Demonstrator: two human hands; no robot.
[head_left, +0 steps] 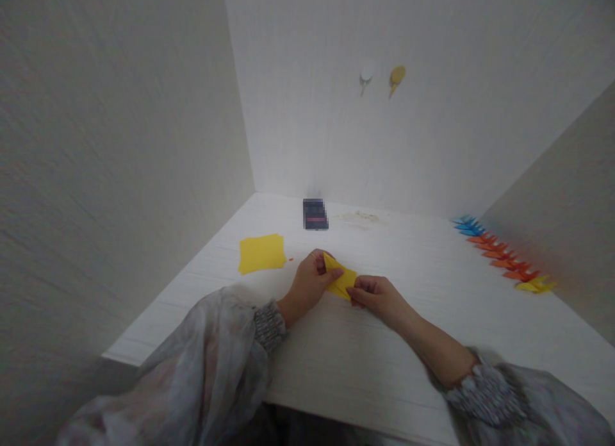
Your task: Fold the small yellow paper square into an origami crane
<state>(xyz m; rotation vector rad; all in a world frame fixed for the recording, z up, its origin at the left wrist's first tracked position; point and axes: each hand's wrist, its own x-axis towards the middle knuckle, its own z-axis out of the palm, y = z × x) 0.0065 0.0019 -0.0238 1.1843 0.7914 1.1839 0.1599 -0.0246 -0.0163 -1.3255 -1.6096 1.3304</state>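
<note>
A folded piece of yellow paper (340,279) is held just above the white table (336,363) between both my hands. My left hand (310,284) pinches its left end, fingers closed on the paper. My right hand (377,295) pinches its right end, fingers also closed. A small stack of flat yellow paper sheets (262,252) lies on the table to the left of my left hand.
A dark blurred box (315,214) stands at the back of the table. Along the right side runs a row of folded paper pieces (502,257), blue, orange and yellow. Two hooks (382,78) hang on the back wall. White walls enclose the table.
</note>
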